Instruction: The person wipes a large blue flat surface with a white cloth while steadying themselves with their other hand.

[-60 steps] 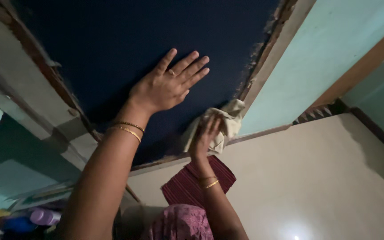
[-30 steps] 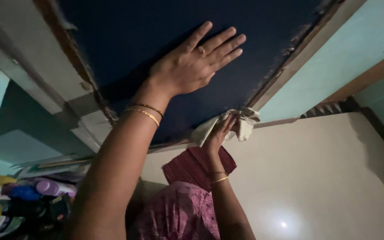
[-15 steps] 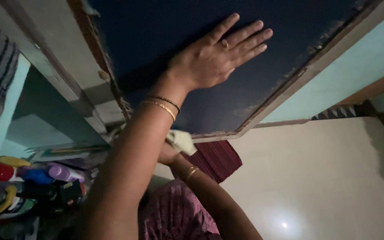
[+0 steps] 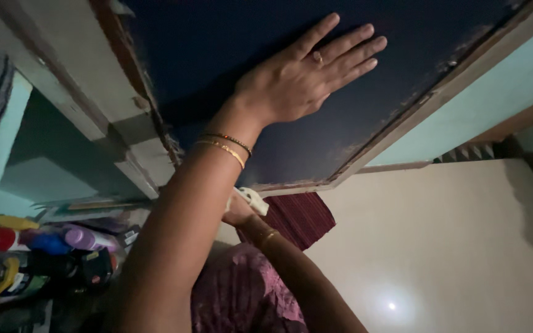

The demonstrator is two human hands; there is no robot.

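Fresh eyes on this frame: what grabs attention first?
The left hand, fingers spread, flat against the dark blue panel at top centre. Below it, partly hidden by the left forearm, the right hand grips a pale cloth at the panel's lower edge. At lower left, colourful bottles crowd a shelf.

My left hand (image 4: 300,77) lies flat, fingers spread, against the dark blue panel (image 4: 217,37). My right hand (image 4: 237,213) is mostly hidden behind my left forearm; it grips a pale cloth (image 4: 251,198) at the panel's lower edge. A maroon fabric (image 4: 300,217) hangs just below. Coloured bottles (image 4: 63,237) stand on the shelf at lower left.
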